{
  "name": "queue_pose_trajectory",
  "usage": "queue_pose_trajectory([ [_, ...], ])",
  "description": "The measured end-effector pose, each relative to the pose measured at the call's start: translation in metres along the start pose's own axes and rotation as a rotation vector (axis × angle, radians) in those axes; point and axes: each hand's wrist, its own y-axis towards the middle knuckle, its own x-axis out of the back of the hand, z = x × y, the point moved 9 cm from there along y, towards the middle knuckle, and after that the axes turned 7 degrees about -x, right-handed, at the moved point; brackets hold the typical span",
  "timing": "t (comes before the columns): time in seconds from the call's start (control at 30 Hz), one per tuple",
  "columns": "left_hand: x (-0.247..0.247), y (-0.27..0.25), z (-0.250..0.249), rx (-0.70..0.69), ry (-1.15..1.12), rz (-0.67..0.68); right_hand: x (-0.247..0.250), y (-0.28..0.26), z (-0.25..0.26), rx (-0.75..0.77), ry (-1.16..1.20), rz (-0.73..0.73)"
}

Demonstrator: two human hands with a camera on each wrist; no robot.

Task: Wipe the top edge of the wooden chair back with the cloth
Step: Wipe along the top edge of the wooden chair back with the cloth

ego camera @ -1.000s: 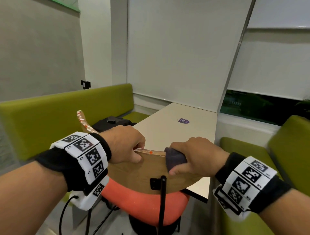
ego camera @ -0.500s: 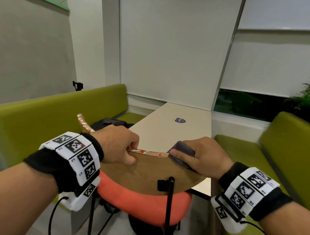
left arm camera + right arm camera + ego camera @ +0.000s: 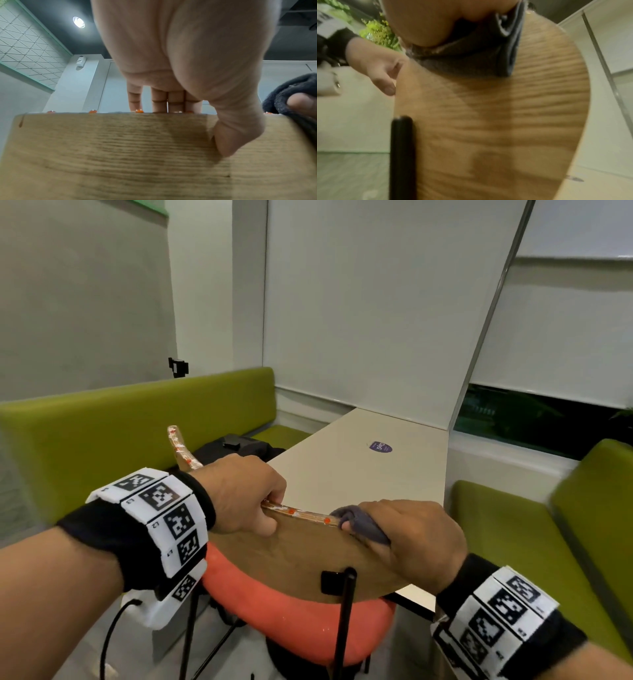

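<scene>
- At the right grip: the right hand (image 3: 407, 537) curls over the top edge (image 3: 301, 513) of the wooden chair back (image 3: 294, 556), pinching the grey cloth (image 3: 363, 525) folded astride that rim.
- Leftward from this grip, the uncovered edge, dotted with orange spots, runs as a long curved axis toward the left hand (image 3: 239, 494); the right hand, holding the cloth, is nearer this stretch.
- At the left grip: fingers (image 3: 176, 101) hooked over the rim, thumb (image 3: 238, 135) pressed on the near face, clamping the back steady.
- Beyond both grips: a pale table (image 3: 359, 470), then a green bench (image 3: 144, 419) bearing a black bag (image 3: 236, 448); its contents cannot be told.
</scene>
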Motion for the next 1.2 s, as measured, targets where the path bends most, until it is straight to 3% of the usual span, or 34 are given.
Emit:
queue_pose_trajectory([
  [0.13,0.003,0.001,-0.001,0.013,0.0,0.003,-0.01,0.02,-0.009,-0.171,0.162,0.366],
  [0.23,0.003,-0.002,-0.001,0.015,-0.007,-0.022,-0.027,0.029,0.0,-0.134,0.149,0.589],
  [0.3,0.003,-0.004,0.0,0.015,-0.008,-0.043,-0.03,0.027,0.005,-0.098,0.067,0.579],
  [0.4,0.003,-0.008,0.005,0.022,-0.026,-0.056,-0.028,0.017,0.008,-0.042,-0.142,0.36],
  [0.53,0.008,-0.011,0.012,0.003,-0.009,-0.053,-0.018,0.006,0.019,0.076,-0.097,0.099],
  [0.6,0.009,-0.01,0.015,-0.017,0.017,-0.041,-0.017,0.015,0.016,-0.018,-0.061,0.183],
  [0.67,0.011,-0.008,0.017,-0.046,0.044,-0.017,-0.026,0.025,0.012,-0.156,0.008,0.372],
  [0.73,0.01,-0.005,0.02,-0.079,0.075,0.012,-0.034,0.036,0.023,-0.162,0.002,0.465],
  [0.83,0.007,-0.003,0.025,-0.122,0.093,0.032,-0.04,0.04,0.038,-0.105,-0.13,0.441],
  [0.93,0.005,-0.002,0.026,-0.169,0.118,0.029,-0.039,0.03,0.043,-0.053,-0.208,0.288],
  [1.07,0.002,-0.001,0.032,-0.21,0.149,0.036,-0.024,0.029,0.043,-0.081,-0.019,0.15],
  [1.13,0.002,-0.001,0.037,-0.216,0.159,0.032,-0.028,0.038,0.033,-0.26,0.048,0.295],
  [1.2,0.002,0.0,0.04,-0.22,0.18,0.041,-0.041,0.043,0.029,-0.339,-0.066,0.477],
])
